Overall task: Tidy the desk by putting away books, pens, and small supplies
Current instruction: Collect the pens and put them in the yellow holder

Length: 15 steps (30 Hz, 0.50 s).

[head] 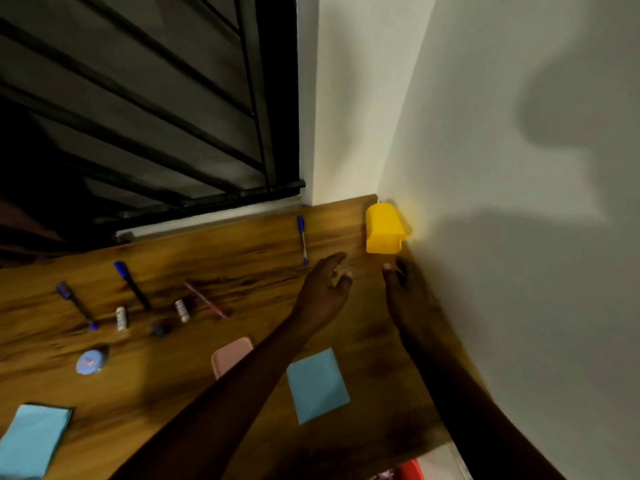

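A yellow plastic container (383, 230) stands in the desk's far corner against the wall. Both arms reach toward it. My left hand (325, 289) hovers open, fingers spread, just short of a blue capped pen (302, 239). My right hand (403, 289) is close to the wall below the container; something thin seems pinched in its fingers, but it is too dark to name. Further left lie a blue marker (131, 284), a purple pen (77, 304), a pink pencil (205, 299), two thread spools (121, 318) (182, 310) and a round blue tin (91, 361).
The wooden desk (225, 258) ends at the white wall on the right and a dark barred window behind. A blue notepad (318, 384), a pink case (231, 353) and a light blue book (31, 439) lie nearer me. A small dark object (161, 328) sits between the spools.
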Each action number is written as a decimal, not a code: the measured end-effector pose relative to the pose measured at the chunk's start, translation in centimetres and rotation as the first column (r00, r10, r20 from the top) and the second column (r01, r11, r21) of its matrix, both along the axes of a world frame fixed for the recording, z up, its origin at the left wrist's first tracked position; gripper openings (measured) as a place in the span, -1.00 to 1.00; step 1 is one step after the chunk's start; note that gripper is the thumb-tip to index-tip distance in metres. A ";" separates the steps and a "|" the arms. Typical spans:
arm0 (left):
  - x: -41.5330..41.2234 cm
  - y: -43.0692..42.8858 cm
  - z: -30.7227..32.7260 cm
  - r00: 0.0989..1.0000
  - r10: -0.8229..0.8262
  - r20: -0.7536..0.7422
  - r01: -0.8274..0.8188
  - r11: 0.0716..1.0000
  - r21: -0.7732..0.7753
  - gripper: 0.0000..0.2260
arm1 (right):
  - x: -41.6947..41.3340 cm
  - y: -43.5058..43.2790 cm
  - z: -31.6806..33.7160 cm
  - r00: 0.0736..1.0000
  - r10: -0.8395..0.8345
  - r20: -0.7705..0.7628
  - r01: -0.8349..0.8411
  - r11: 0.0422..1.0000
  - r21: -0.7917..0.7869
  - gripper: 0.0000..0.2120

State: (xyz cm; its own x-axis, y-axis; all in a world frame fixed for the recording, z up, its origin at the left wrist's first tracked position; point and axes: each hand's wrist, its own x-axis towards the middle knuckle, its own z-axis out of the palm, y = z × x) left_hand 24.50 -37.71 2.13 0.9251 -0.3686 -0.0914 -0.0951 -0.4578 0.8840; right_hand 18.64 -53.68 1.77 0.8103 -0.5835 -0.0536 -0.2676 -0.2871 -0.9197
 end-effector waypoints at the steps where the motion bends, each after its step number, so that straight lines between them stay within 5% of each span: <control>1: 1.1 -1.3 -0.2 1.000 0.011 -0.024 -0.010 1.000 0.008 -0.54 | 1.0 -0.9 -0.3 1.000 0.025 -0.011 -0.025 0.999 -0.029 -0.49; 6: 4.0 -6.4 1.5 0.976 0.019 -0.218 -0.020 1.000 0.000 -0.45 | 4.8 -3.4 -2.6 0.998 0.028 -0.063 -0.030 0.999 -0.030 -0.20; 12: 6.0 -8.6 1.7 0.946 -0.048 -0.319 0.012 0.993 -0.113 -0.46 | 7.4 -4.6 -2.4 0.995 0.011 -0.102 -0.009 1.000 0.018 -0.54; 15: 7.0 -8.7 -0.6 0.938 -0.037 -0.345 -0.010 0.991 -0.134 -0.44 | 7.3 -4.3 -2.0 0.997 0.007 -0.076 -0.007 1.000 0.002 -0.50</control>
State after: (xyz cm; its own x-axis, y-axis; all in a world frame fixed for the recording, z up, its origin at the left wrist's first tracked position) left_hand 31.46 -46.37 1.57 0.8395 -0.4114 -0.3548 0.2220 -0.3362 0.9152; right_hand 25.99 -58.00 -0.24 0.8077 -0.5781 -0.1161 -0.3350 -0.2879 -0.8971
